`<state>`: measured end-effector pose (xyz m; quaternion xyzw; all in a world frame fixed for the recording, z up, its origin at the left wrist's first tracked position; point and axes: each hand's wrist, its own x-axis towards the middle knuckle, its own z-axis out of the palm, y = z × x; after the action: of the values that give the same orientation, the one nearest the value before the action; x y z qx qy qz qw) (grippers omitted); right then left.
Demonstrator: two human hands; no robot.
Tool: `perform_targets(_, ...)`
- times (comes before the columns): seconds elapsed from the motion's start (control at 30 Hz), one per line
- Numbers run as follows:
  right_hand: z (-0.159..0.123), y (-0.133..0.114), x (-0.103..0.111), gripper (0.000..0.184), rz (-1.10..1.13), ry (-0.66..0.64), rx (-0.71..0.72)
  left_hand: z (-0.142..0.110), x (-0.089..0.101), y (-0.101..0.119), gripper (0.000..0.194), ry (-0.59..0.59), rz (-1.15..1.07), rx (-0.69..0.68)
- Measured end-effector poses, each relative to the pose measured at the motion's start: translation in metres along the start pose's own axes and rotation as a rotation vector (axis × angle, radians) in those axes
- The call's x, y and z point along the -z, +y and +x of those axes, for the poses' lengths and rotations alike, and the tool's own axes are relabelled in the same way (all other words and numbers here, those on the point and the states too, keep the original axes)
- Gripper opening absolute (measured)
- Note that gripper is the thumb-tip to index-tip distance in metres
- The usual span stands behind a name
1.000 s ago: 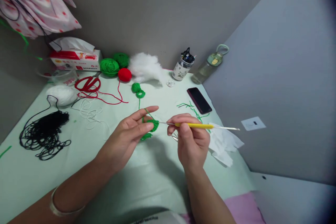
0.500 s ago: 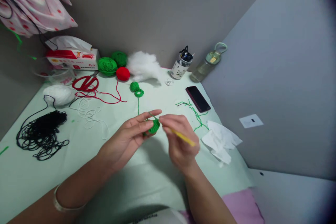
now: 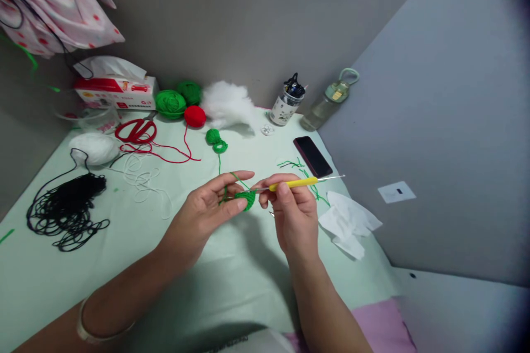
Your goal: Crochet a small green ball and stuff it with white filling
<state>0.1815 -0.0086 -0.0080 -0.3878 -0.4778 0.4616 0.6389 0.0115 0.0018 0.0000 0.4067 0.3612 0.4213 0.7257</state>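
Between the thumb and fingers of my left hand (image 3: 207, 207) is a small round green crochet piece (image 3: 247, 198). Green yarn (image 3: 219, 163) runs over my left index finger and back to a small green bundle (image 3: 213, 137) on the table. My right hand (image 3: 293, 209) grips a crochet hook (image 3: 295, 183) by its yellow handle. The hook's thin metal shaft points left and meets the top edge of the crochet piece; its other metal end sticks out to the right. Whether the tip is inside a stitch I cannot tell.
Behind my hands stand a tissue box (image 3: 116, 92), green balls (image 3: 170, 105), a red ball (image 3: 195, 116), white stuffing (image 3: 227, 103), a jar (image 3: 284, 108) and a bottle (image 3: 325, 106). Red scissors (image 3: 136, 131) and black yarn (image 3: 70, 204) lie left; a phone (image 3: 313, 156) and crumpled tissue (image 3: 350, 223) right.
The crochet hook has swung from slanting down to the right to nearly level, and my right hand has turned with it. The crochet piece has tilted and shifted slightly right in my left hand.
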Motion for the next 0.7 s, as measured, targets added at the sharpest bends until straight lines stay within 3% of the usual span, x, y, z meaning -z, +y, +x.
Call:
perform_targets(0.13, -0.001, -0.004, -0.001, 0.02, -0.033, -0.006, 0.029, 0.001, 0.002, 0.001, 0.035, 0.026, 0.033, -0.018)
perform_targets(0.23, -0.007, -0.007, -0.003, 0.021, -0.183, -0.003, 0.108, 0.002, 0.004, 0.001, 0.033, 0.035, 0.086, -0.042)
perform_targets(0.53, -0.015, -0.002, 0.0, 0.032, -0.796, -0.173, 0.613, -0.001, -0.004, -0.005, 0.033, 0.203, 0.27, -0.2)
perform_targets(0.63, -0.016, 0.0, 0.0, 0.036, -1.005, -0.211, 0.739, 0.0, -0.006, -0.006, 0.041, 0.146, 0.045, -0.081)
perform_targets(0.7, -0.016, -0.001, -0.001, 0.037, -0.981, -0.184, 0.736, 0.002, -0.005, -0.004, 0.046, 0.038, -0.164, 0.079)
